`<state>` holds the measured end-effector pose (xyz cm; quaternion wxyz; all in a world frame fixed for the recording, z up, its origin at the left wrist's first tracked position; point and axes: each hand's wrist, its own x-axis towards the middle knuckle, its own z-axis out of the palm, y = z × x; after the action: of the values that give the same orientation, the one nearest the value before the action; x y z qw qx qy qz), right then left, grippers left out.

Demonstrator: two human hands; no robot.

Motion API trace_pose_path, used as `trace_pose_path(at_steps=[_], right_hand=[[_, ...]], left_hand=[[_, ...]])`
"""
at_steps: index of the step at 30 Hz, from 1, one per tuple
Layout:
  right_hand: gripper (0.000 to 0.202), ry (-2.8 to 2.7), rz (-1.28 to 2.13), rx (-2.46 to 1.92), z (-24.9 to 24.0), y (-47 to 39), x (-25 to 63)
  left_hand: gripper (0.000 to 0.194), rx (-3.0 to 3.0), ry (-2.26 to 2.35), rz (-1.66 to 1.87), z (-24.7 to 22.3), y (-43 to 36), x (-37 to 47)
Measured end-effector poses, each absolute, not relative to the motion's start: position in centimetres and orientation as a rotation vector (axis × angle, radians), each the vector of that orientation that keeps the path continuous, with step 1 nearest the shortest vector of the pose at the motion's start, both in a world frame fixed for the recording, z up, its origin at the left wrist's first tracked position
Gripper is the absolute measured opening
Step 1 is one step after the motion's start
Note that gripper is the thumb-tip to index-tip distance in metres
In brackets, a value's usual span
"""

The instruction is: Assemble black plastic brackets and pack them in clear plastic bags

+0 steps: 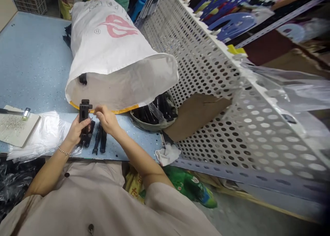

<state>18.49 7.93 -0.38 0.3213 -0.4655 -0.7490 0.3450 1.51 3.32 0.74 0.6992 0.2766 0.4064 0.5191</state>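
My left hand (75, 130) is closed round a black folded stand (84, 113) and holds it upright at the table's near edge. A small knob sticks out from the stand's right side, close to its top. Just right of it is my right hand (107, 119), its fingers curled in beside the stand; whether something small is between them I cannot make out. Under and beside my hands lie several slim black rod-like parts (103, 141) on the blue table. Behind them gapes the mouth of a big white woven sack (123, 91) with a black piece inside it.
On the left are thin clear plastic bags (45, 132) and a board (18, 127) scattered with tiny bits. A round basket of black parts (157, 114) stands right of the sack, by brown cardboard (199, 114). A white perforated panel (219, 74) walls off the right side.
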Motion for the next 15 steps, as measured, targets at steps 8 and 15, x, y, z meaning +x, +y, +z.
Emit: trace_pose_path(at_steps=[8,15], right_hand=[[0.061,-2.359,0.395,-1.131,0.1,12.1,16.4],[0.068,-2.597,0.240,-0.599,-1.2,6.0,16.1]], left_hand=[[0.056,0.504,0.991,1.096,2.0,2.1,1.3],[0.054,0.497,1.066,1.192,1.9,2.7,-0.2]])
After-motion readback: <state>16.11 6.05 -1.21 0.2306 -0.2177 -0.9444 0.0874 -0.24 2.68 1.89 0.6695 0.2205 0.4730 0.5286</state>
